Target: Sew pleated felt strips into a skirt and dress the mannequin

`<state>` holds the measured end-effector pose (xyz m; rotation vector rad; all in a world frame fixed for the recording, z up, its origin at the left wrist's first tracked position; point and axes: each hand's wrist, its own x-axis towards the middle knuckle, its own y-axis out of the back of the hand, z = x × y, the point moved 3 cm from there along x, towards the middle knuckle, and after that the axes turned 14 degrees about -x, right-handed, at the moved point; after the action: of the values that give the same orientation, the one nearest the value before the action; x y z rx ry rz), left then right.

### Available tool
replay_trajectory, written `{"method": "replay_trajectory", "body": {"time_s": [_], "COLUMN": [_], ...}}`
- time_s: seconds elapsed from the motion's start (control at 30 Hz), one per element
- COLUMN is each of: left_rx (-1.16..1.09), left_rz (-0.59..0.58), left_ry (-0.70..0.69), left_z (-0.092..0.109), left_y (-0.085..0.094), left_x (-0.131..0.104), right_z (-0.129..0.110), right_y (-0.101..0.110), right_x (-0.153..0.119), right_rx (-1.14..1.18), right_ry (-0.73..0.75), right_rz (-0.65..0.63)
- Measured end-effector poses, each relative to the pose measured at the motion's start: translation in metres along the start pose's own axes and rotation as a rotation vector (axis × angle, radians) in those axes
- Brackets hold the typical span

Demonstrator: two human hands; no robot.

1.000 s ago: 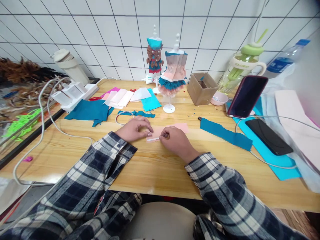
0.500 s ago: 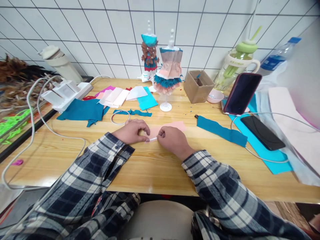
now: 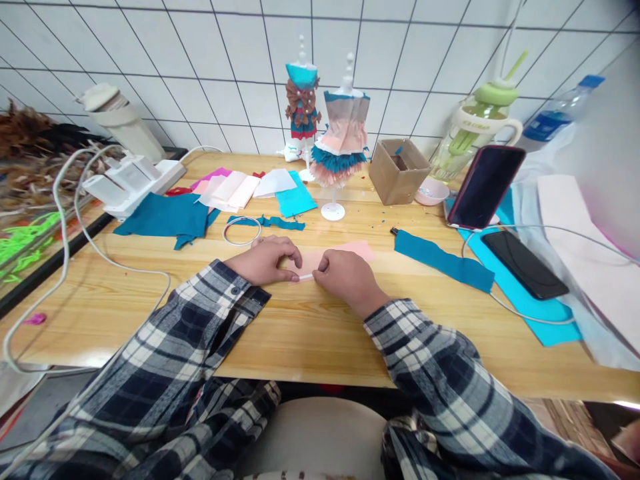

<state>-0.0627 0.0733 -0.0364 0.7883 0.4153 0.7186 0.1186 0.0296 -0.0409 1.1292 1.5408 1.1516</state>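
Note:
A sheet of thin pink paper (image 3: 359, 250) lies flat on the table beneath both hands. Along its near edge runs a narrow white strip (image 3: 306, 277), visible in the gap between the hands. My left hand (image 3: 270, 260) rests on the paper's left part, fingers curled and thumb tip at the strip's left end, holding the paper down. With thumb and forefinger pinched together, my right hand (image 3: 350, 280) has the strip's right end; the fingertips partly hide it. Just beyond the left hand lies a white ring (image 3: 242, 231), apart from it.
Behind the hands stand two small dress forms (image 3: 345, 133) in paper outfits, beside a cardboard box (image 3: 399, 172). Teal paper pieces (image 3: 160, 220) and a power strip (image 3: 135, 183) lie left. At right are a teal strip (image 3: 443, 262), a flat phone (image 3: 525, 263) and a propped phone (image 3: 487, 187).
The hands stay almost in place over the pink paper, with only a slight shift of the right fingertips. The whole view has shifted a little.

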Motion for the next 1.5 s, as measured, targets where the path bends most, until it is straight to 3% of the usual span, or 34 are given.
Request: {"method": "replay_trajectory", "body": {"time_s": [0.37, 0.73, 0.83, 0.93, 1.0, 1.07, 1.23, 1.37, 1.5], "left_rx": [0.033, -0.006, -0.008, -0.02, -0.03, -0.004, 0.197, 0.335, 0.316], "left_rz": [-0.012, -0.052, 0.014, 0.2, 0.239, 0.155, 0.046, 0.054, 0.134], "left_ry": [0.042, 0.002, -0.014, -0.085, -0.178, -0.274, -0.29, -0.313, -0.32], "left_z": [0.0, -0.005, 0.0, 0.012, 0.022, 0.031, 0.037, 0.038, 0.034], "left_y": [-0.001, 0.008, 0.012, 0.015, 0.009, -0.002, -0.021, -0.02, -0.013], "left_x": [-0.001, -0.008, -0.009, -0.008, -0.006, -0.003, 0.002, -0.001, -0.003], "right_z": [0.018, 0.028, 0.034, 0.039, 0.039, 0.038, 0.035, 0.038, 0.048], "right_y": [0.01, 0.012, 0.015, 0.018, 0.018, 0.018, 0.018, 0.021, 0.024], "right_x": [0.007, 0.003, -0.001, -0.004, -0.004, -0.005, -0.009, -0.011, -0.011], "right_rx": [-0.033, -0.059, -0.071, -0.116, -0.157, -0.189, -0.222, -0.232, -0.218], "right_ry": [-0.071, -0.085, -0.041, 0.03, 0.044, 0.041, -0.002, 0.018, 0.015], "right_rz": [-0.079, -0.041, 0.004, 0.05, 0.034, 0.011, -0.039, -0.054, -0.038]}}
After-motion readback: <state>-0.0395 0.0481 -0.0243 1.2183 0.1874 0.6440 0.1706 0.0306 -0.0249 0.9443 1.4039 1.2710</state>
